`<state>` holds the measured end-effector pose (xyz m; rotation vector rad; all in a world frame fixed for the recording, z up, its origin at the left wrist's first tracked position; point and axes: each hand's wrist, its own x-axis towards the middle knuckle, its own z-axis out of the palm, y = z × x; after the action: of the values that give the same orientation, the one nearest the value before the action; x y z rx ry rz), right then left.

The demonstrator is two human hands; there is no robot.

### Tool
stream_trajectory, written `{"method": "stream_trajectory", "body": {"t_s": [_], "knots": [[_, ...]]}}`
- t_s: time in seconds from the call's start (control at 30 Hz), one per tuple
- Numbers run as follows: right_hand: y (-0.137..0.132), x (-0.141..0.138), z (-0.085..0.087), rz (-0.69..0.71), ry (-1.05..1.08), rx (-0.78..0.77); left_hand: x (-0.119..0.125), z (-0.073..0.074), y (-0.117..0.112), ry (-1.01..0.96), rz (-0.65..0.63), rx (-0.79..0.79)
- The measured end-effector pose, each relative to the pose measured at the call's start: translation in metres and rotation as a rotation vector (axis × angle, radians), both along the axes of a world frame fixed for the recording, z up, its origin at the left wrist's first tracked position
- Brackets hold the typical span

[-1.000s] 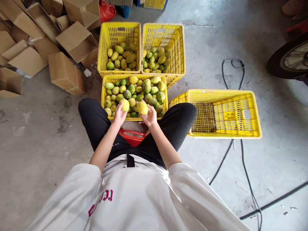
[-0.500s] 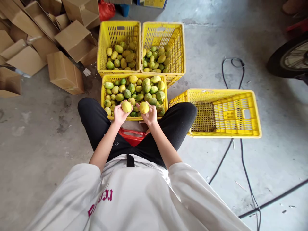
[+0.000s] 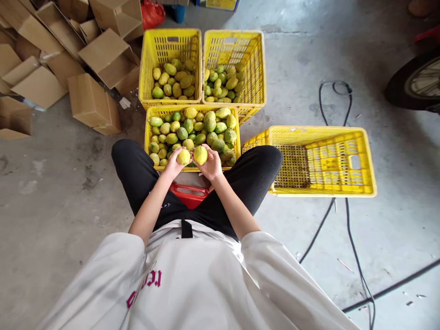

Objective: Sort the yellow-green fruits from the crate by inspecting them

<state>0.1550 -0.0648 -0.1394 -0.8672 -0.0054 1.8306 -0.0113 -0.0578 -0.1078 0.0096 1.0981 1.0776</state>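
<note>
A yellow lemon [image 3: 183, 157] rests in my left hand [image 3: 173, 165], whose fingers curl around its side. My right hand [image 3: 212, 166] grips another yellow lemon [image 3: 200, 155], held close beside the first. Both hands are above the near edge of a yellow plastic crate [image 3: 147, 137] between my knees. Green and yellow lemons [image 3: 182, 133] of mixed sizes fill that crate.
Two taller yellow crates, left [image 3: 141, 68] and right [image 3: 263, 68], hold more lemons behind. To the right, a yellow crate [image 3: 343, 160] lies near my knee. Cardboard boxes [image 3: 91, 101] pile up at left. A black cable [image 3: 354, 247] crosses the floor near a wheel [image 3: 417, 85].
My hands have come closer together, bringing the two lemons nearly side by side. The right lemon has shifted left and turned slightly; the left one has moved a little right and down.
</note>
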Motion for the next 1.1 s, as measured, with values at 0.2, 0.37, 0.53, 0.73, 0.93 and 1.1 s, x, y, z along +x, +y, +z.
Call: {"method": "stream_trajectory", "body": {"t_s": [0.2, 0.37, 0.53, 0.73, 0.93, 1.1], "knots": [[0.004, 0.002, 0.001, -0.085, -0.03, 0.07, -0.003, 0.012, 0.003, -0.127, 0.097, -0.024], [0.003, 0.003, -0.001, -0.047, -0.119, 0.061, 0.0, 0.009, -0.001, -0.065, 0.023, -0.008], [-0.001, 0.001, -0.002, 0.055, -0.179, 0.13, 0.003, 0.005, -0.002, -0.027, -0.045, -0.042], [0.003, 0.006, 0.001, -0.008, -0.04, 0.109, -0.001, 0.011, 0.001, -0.104, 0.071, -0.025], [0.005, 0.004, 0.007, -0.073, -0.016, 0.006, -0.001, 0.005, 0.001, 0.0, 0.075, 0.039], [0.002, 0.002, 0.0, 0.02, -0.064, -0.035, 0.003, 0.001, -0.005, 0.025, -0.029, 0.05]]}}
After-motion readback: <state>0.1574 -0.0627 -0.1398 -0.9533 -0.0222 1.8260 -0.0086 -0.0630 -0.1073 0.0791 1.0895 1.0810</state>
